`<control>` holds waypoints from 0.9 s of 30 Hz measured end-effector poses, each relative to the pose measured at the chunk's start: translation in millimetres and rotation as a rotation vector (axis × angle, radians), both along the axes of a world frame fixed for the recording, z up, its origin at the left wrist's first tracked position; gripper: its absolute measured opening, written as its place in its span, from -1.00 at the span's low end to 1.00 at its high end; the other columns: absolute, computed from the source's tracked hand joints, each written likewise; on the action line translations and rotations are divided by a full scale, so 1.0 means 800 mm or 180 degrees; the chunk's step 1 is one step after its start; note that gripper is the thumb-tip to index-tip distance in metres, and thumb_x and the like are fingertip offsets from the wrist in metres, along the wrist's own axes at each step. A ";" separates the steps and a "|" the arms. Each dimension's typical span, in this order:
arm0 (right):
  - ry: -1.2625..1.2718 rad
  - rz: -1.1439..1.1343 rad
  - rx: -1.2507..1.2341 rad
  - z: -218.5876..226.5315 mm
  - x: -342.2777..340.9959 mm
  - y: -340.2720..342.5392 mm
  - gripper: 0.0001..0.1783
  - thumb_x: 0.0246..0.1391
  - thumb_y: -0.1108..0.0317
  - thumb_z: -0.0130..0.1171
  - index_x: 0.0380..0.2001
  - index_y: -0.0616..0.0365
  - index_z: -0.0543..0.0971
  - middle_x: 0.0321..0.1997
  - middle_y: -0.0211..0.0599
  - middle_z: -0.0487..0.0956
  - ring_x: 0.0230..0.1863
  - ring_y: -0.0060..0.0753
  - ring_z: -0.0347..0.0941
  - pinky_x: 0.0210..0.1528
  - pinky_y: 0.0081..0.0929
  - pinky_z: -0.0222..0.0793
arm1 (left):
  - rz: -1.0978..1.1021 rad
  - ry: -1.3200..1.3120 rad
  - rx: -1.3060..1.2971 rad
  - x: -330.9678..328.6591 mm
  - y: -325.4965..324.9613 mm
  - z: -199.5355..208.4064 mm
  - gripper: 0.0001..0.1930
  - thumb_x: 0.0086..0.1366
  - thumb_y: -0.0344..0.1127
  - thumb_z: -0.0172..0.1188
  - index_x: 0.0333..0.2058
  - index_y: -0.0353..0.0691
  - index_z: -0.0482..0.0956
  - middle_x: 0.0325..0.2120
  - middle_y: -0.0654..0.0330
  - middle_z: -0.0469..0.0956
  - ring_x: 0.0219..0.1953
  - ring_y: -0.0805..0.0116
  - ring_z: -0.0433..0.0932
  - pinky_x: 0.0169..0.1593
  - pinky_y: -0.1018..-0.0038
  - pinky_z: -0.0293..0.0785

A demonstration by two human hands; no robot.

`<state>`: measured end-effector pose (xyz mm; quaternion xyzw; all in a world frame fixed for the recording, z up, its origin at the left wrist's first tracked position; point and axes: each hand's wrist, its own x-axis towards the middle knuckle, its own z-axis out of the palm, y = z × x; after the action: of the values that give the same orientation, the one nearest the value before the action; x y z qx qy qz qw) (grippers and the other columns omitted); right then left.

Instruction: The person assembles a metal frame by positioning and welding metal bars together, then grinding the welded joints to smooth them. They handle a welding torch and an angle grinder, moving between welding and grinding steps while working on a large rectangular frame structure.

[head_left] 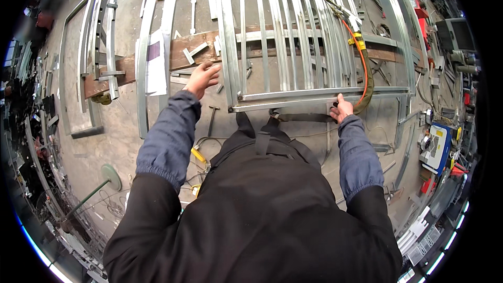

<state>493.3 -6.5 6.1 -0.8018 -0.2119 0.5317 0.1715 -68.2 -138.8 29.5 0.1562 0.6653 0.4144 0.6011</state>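
A welded metal frame with several upright bars lies before me. My right hand is at its near rail, thumb over the edge and fingers curled below it. A dark sleeved hose passes right by those fingers; whether they touch it is unclear. My left hand is just left of the frame's left side rail, fingers apart and holding nothing. Across the bars at the right lies what looks like a welding torch, with an orange cable and yellow wrapping.
Under the frame runs a brown beam bearing short metal offcuts. White paper sheets lie left of it, near long metal profiles. A hammer is on the floor. A blue-and-white machine stands at the right, a green round-based stand at the left.
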 end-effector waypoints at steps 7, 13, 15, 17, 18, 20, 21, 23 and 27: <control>0.0148 -0.0280 0.0060 -0.024 -0.007 0.006 -0.25 0.49 -0.18 -0.01 0.41 0.22 0.31 0.39 -0.02 0.45 0.31 0.28 0.42 0.27 0.27 0.42 | 0.0128 0.0100 -0.0807 0.015 -0.308 -0.087 -0.50 0.43 -0.23 0.32 0.21 -0.40 0.48 -0.38 0.30 0.57 -0.48 0.52 0.43 -0.42 0.50 0.41; 0.0432 -0.0307 0.0129 -0.013 -0.019 -0.003 -0.22 0.50 -0.18 -0.05 0.42 0.30 0.26 0.48 0.05 0.34 0.42 0.38 0.30 0.41 0.30 0.27 | -0.2025 0.1582 -0.1816 0.114 -0.653 -0.157 -0.43 0.26 0.01 0.36 0.10 -0.29 0.66 -0.02 -0.22 0.70 0.09 -0.10 0.67 0.16 0.18 0.55; 0.0486 -0.0183 0.0086 -0.014 -0.003 0.000 -0.26 0.48 -0.19 0.01 0.39 0.23 0.33 0.39 0.00 0.43 0.36 0.29 0.38 0.30 0.20 0.42 | -0.2319 0.1323 -0.1863 0.181 -0.697 -0.146 -0.49 0.29 -0.06 0.31 0.10 -0.28 0.66 -0.03 -0.23 0.69 0.09 -0.14 0.66 0.17 0.14 0.54; 0.0456 -0.0182 0.0100 -0.008 0.002 -0.002 -0.26 0.46 -0.22 0.03 0.35 0.20 0.38 0.35 -0.07 0.47 0.34 0.21 0.42 0.21 0.12 0.49 | -0.2178 0.1042 -0.1889 0.243 -0.732 -0.129 -0.49 0.29 -0.06 0.30 0.10 -0.28 0.66 -0.03 -0.23 0.69 0.10 -0.14 0.66 0.18 0.14 0.54; 0.0628 -0.0051 0.0173 -0.008 0.003 -0.003 -0.16 0.46 -0.23 0.03 0.47 0.24 0.22 0.48 0.12 0.33 0.44 0.40 0.29 0.38 0.30 0.29 | -0.1992 0.0906 -0.1898 0.275 -0.753 -0.125 -0.49 0.29 -0.07 0.30 0.10 -0.28 0.66 -0.03 -0.23 0.69 0.10 -0.15 0.66 0.18 0.14 0.54; 0.0624 -0.0073 0.0194 -0.021 0.005 0.004 -0.17 0.44 -0.22 0.08 0.45 0.21 0.24 0.44 0.10 0.37 0.42 0.40 0.31 0.39 0.28 0.29 | -0.1624 0.0688 -0.1840 0.341 -0.786 -0.121 -0.50 0.29 -0.07 0.30 0.10 -0.28 0.66 -0.03 -0.23 0.69 0.10 -0.15 0.66 0.18 0.14 0.54; 0.0680 -0.0058 0.0220 -0.030 0.011 0.010 -0.17 0.42 -0.23 0.09 0.44 0.20 0.25 0.42 0.09 0.39 0.42 0.40 0.31 0.38 0.27 0.29 | -0.1428 0.0589 -0.1813 0.371 -0.800 -0.121 -0.50 0.29 -0.08 0.30 0.10 -0.28 0.66 -0.03 -0.23 0.69 0.10 -0.15 0.66 0.18 0.14 0.54; 0.0517 -0.0013 0.0264 -0.045 0.013 0.010 -0.15 0.38 -0.28 0.13 0.41 0.16 0.29 0.34 0.04 0.45 0.36 0.32 0.38 0.34 0.23 0.36 | -0.1072 0.0406 -0.1804 0.429 -0.830 -0.114 -0.51 0.29 -0.08 0.30 0.09 -0.28 0.66 -0.03 -0.23 0.69 0.10 -0.15 0.65 0.18 0.14 0.54; 0.0296 0.0122 0.0336 -0.053 0.026 0.016 -0.18 0.33 -0.35 0.14 0.36 0.05 0.37 0.26 -0.06 0.51 0.22 0.08 0.49 0.24 0.12 0.48 | -0.0417 0.0068 -0.1801 0.542 -0.873 -0.102 -0.51 0.28 -0.10 0.30 0.09 -0.28 0.66 -0.04 -0.23 0.69 0.11 -0.16 0.65 0.19 0.14 0.54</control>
<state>514.0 6.1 -36.2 -0.7619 -0.2469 0.5597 0.2130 365.2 -837.1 -51.8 0.0292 0.7492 0.1710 0.6392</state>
